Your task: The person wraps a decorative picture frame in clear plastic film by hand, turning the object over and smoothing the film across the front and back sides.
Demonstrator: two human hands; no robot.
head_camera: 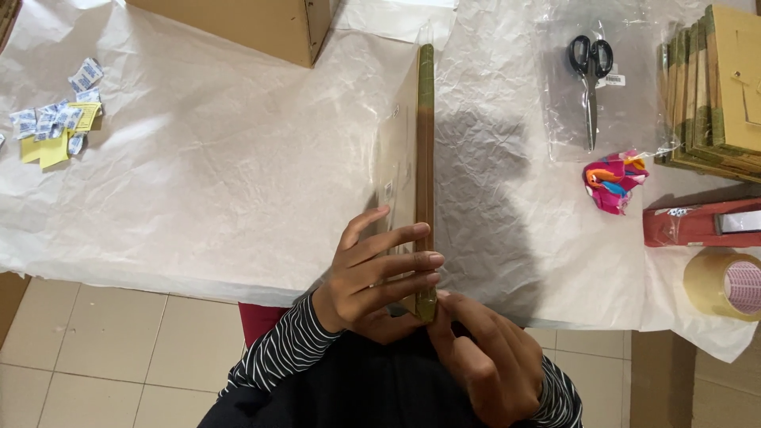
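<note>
My left hand (372, 277) holds the flat pack (418, 166) up on its edge over the counter (198, 158), fingers spread flat on its side, while my right hand (483, 357) pinches its near bottom corner, so I think careful peeling comes next.

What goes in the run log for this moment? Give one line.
left hand: grips flat cardboard box on edge | right hand: pinches its near corner | nearby: scissors, tape roll, stacked boxes
</note>
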